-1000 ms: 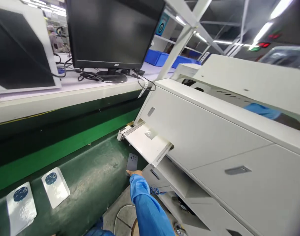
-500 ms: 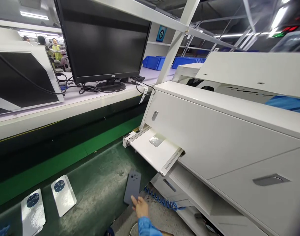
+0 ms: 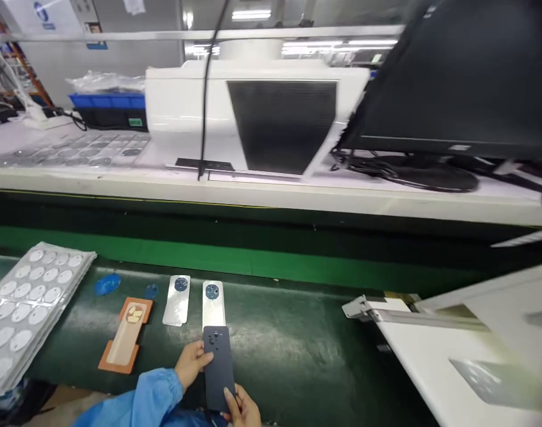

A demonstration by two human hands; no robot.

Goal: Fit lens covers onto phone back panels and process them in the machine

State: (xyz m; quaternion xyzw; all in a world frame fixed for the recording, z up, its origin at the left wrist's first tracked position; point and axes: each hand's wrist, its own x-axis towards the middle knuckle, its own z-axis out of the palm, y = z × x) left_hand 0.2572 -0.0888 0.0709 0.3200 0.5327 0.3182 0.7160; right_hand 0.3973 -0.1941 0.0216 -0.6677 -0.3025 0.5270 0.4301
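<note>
A dark grey phone back cover (image 3: 219, 367) with camera holes at its top is held upright over the green work surface. My left hand (image 3: 191, 363) pinches its upper left edge between thumb and fingers. At the lower right corner, my right hand (image 3: 243, 407) grips it, thumb on the front. Just behind it lies a silver phone-shaped piece (image 3: 214, 308) with a dark round camera area, its lower end hidden by the cover. Another silver phone-shaped piece (image 3: 177, 303) rests to the left. Farther left sits an orange fixture (image 3: 127, 335) with a pale phone-shaped recess.
Sheets of round white stickers (image 3: 31, 296) are stacked at far left, near a blue film piece (image 3: 107, 284). A white conveyor (image 3: 413, 344) juts in from the right. A raised shelf (image 3: 253, 190) behind carries a white machine (image 3: 186, 118) and a black monitor (image 3: 458, 89).
The view has swung left, away from the conveyor. The grey cover, earlier in my right hand alone, is now in front of the silver pieces with my left hand on it too.
</note>
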